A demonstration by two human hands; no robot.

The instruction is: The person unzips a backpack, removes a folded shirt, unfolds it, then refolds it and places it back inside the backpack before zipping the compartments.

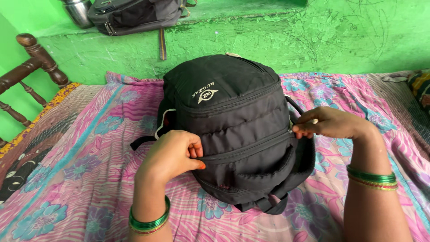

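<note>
Crosswise, the zip line [248, 150] spans the black backpack [233, 125] between hands: left hand [172, 154] grip pinches fabric; right hand [329, 123] grip pinches the zip pull at its right end.

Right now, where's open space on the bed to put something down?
Open sheet lies between the wooden bed frame and the left hand, and behind the right hand toward the green wall. The middle is crowded: black backpack, both hands gripping its zipper seam.
</note>
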